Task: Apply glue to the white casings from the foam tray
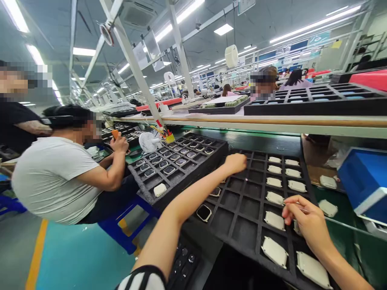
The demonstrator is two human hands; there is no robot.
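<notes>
The case (274,197) sits in a compartment just beyond the fingertips of the right hand (308,221), which pinches a thin rod (303,209) whose tip is at or close to the case's edge; whether they touch I cannot tell. The left hand (236,163) is curled over the far left part of the same tray (246,230), well apart from the case; I cannot tell if it grips anything. The case is cream-white, flat and rounded-square, with small nubs at its corners. More like it fill the tray's two right-hand columns, one partly hidden by the right hand; the middle columns are mostly bare black, and the leftmost holds dark-faced watches (204,213). To the left, a grey foam tray (193,173) carries rows of dark-faced watches and one cream case in its near corner. Two loose cases (328,208) lie right of the black tray, beside a blue bin (363,177). A white fan (147,142) and a yellow cup (170,138) of tools stand behind the foam tray.
</notes>
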